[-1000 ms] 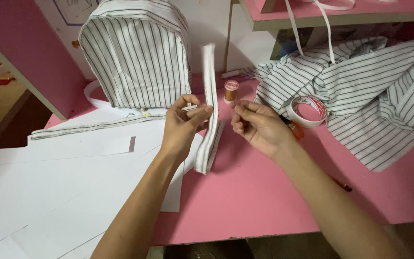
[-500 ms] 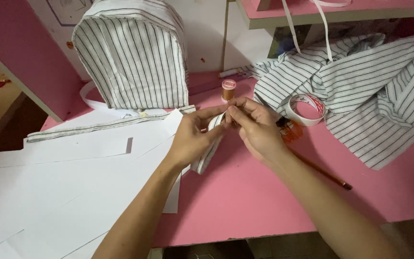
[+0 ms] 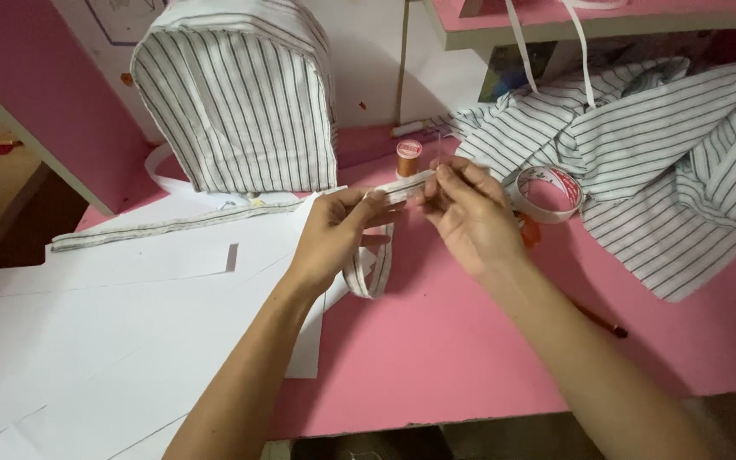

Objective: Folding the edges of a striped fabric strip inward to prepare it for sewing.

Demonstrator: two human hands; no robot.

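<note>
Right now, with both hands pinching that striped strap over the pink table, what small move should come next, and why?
Probably draw the right hand a little along the striped strap to pull it flat. The left hand pinches it close beside the right, and the rest hangs in a loose loop down to the pink table, so the held stretch is short and the loop looks slack.

A striped fabric bag (image 3: 236, 98) is stood upright at the back of the pink table (image 3: 470, 358). White paper sheets (image 3: 87, 341) are spread at left. An orange thread spool (image 3: 408, 158), a tape roll (image 3: 547, 192) and crumpled striped cloth (image 3: 666, 162) are seen at right.
</note>
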